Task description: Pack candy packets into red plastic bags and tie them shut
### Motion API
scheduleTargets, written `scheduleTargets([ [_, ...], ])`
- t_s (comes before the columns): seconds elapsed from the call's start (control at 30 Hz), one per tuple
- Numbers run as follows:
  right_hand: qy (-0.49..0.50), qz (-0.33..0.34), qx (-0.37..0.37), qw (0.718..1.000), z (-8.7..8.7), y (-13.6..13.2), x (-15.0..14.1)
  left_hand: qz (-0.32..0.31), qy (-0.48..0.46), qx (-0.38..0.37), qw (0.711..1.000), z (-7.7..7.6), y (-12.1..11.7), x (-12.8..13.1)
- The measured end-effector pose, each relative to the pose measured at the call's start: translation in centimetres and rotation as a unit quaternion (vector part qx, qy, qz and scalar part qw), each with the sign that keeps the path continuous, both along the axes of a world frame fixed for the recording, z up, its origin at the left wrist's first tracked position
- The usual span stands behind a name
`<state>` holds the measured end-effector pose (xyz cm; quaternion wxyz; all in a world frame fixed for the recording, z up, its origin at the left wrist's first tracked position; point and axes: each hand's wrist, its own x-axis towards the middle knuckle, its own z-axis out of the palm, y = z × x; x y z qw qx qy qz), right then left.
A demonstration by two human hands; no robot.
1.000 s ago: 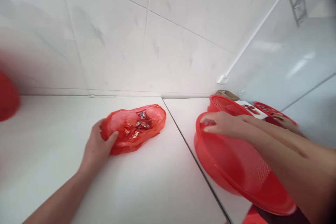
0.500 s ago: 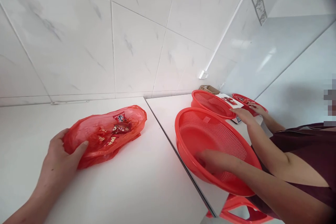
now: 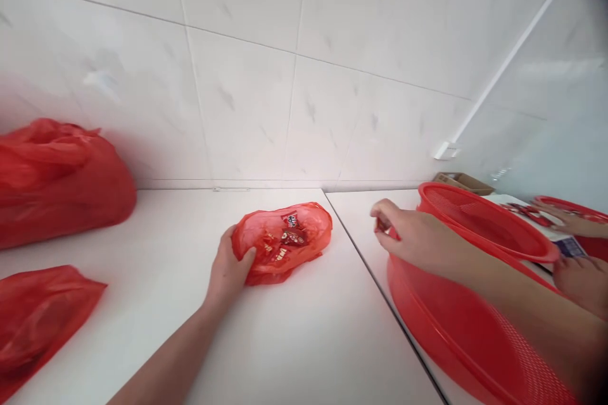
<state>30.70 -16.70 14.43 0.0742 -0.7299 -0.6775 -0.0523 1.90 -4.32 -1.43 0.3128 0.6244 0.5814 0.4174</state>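
Observation:
My left hand point(image 3: 230, 266) grips the left rim of a thin red plastic bag point(image 3: 306, 256), thumb inside and fingers outside. The bag lies open on the white counter, with several small wrapped snack packets point(image 3: 293, 237) in it. My right hand point(image 3: 396, 231) is raised over the left edge of a large red plastic basket point(image 3: 413, 304), its fingers pinched around a small dark red packet point(image 3: 380, 225). The visible inside of this basket shows bare red plastic, though my forearm hides part of it.
At the left stand a bulky red bag point(image 3: 71, 183) and a flatter red bag point(image 3: 38, 323). Another red basket point(image 3: 484, 218) and a cardboard box point(image 3: 463, 182) are at the back right. A co-worker's hands point(image 3: 582, 275) are at the far right. A seam point(image 3: 375, 269) divides the counter.
My right hand has come up out of the large basket, now with a small packet, and moved toward the bag. The view has turned left, bringing two more red bags into sight.

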Motion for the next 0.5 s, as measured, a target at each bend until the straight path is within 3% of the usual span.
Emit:
scheduleTargets([
  [0.1,0.017,0.099,-0.037,0.994,0.7,4.1,-4.7,-0.012,-0.025,-0.009,1.000,0.0,-0.2,-0.3],
  [0.2,0.046,0.125,-0.076,0.988,0.0,8.0,-7.3,-0.022,-0.053,-0.018,0.998,0.0,-0.2,-0.6],
  [0.37,0.093,0.017,-0.037,0.995,-2.1,13.3,-7.4,-0.033,-0.065,-0.023,0.997,0.0,-0.1,-0.8],
  [0.5,0.185,-0.102,0.052,0.976,-5.3,14.7,-6.5,-0.033,-0.062,-0.019,0.997,-0.1,-0.1,-1.0],
])
